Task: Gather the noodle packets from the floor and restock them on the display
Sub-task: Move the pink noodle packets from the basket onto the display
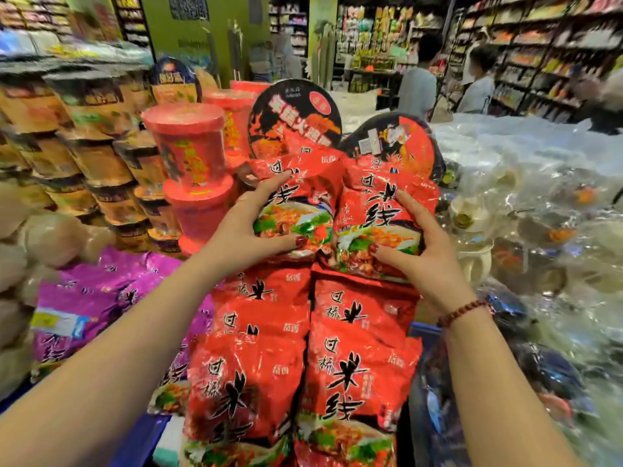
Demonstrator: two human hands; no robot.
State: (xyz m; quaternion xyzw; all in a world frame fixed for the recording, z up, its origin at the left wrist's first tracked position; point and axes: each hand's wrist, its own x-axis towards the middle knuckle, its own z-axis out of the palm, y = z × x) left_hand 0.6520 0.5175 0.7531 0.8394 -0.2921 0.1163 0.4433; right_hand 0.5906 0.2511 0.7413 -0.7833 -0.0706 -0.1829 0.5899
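Two columns of red noodle packets (357,375) lie overlapping on the display, running away from me. At the far end my left hand (246,227) grips the top left red packet (303,197), fingers on its upper edge and thumb on the lower part. My right hand (421,251), with a bead bracelet on the wrist, holds the top right red packet (381,210) the same way. Both packets rest against round black-and-red bowl noodle lids (296,112) that stand upright behind them.
Purple packets (91,305) lie left of the red columns. Red noodle cups (188,146) and stacked orange bowls (97,160) stand at the left. Clear plastic-wrapped goods (539,210) fill the right. Two people (421,79) stand in the aisle beyond, between shelves.
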